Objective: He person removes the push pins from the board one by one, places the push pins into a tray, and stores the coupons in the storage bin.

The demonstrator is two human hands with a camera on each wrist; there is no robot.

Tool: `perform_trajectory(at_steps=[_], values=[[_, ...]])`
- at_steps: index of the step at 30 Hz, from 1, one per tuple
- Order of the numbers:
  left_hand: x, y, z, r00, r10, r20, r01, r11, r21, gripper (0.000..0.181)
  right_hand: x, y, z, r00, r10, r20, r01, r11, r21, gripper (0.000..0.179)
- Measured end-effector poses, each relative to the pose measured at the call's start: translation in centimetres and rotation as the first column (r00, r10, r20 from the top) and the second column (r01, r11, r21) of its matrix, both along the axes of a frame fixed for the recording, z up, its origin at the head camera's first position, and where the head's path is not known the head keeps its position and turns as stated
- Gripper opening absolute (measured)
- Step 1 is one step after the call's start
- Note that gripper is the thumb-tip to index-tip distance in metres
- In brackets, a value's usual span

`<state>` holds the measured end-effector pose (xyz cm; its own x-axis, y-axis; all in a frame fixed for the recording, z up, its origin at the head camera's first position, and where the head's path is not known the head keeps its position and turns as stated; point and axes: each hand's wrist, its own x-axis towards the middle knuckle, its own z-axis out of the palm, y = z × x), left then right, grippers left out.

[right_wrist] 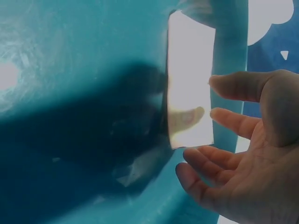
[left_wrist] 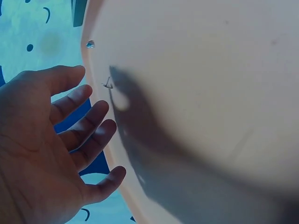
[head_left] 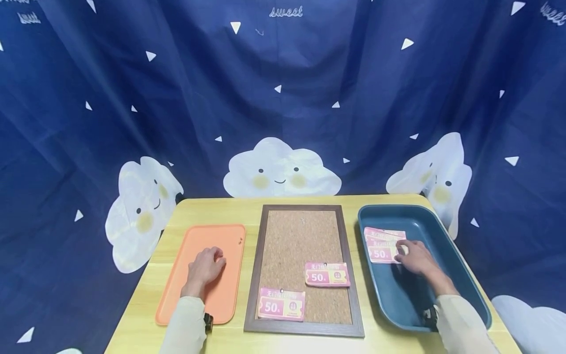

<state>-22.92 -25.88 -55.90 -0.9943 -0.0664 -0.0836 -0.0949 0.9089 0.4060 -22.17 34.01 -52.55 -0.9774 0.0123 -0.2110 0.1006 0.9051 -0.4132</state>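
Observation:
My left hand [head_left: 206, 268] hovers over the orange tray [head_left: 185, 246], its fingers loosely bent and holding nothing. Two small metal pins [left_wrist: 107, 84] lie close to the tray's edge, apart from the fingertips. My right hand [head_left: 417, 256] is over the dark blue tray [head_left: 415, 305], beside pink paper coupons [head_left: 380, 253] marked 50 that overlap at its left side. In the right wrist view the thumb and index finger are spread at the edge of a coupon [right_wrist: 191, 70], which looks washed out; whether they touch it I cannot tell.
Between the trays lies a framed cork board [head_left: 300, 236]. One coupon [head_left: 281, 306] is on its lower left and another coupon [head_left: 327, 275] at its right, each with a dark pin at the top. A wooden table [head_left: 212, 209] carries everything; a blue curtain [head_left: 283, 118] hangs behind.

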Motion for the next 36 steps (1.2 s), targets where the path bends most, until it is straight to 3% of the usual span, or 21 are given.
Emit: perform_trajectory(at_steps=[13, 23, 36], values=[[0.2, 0.5, 1.3, 1.000, -0.015, -0.010, 0.015, 0.999, 0.029, 0.044, -0.1, -1.1, 1.7, 0.999, 0.030, -0.036, -0.032, 0.999, -0.036, 0.063], [0.0, 2.1, 2.6, 0.997, -0.075, -0.009, 0.075, 0.995, 0.068, 0.049, -0.1, -2.2, 2.5, 0.999, 0.013, -0.033, -0.018, 0.988, -0.151, 0.071], [0.0, 4.9, 3.6, 0.987, -0.162, -0.008, 0.162, 0.986, 0.041, 0.055, 1.1, -4.0, 4.1, 0.996, 0.025, -0.085, -0.039, 0.986, -0.163, 0.071]])
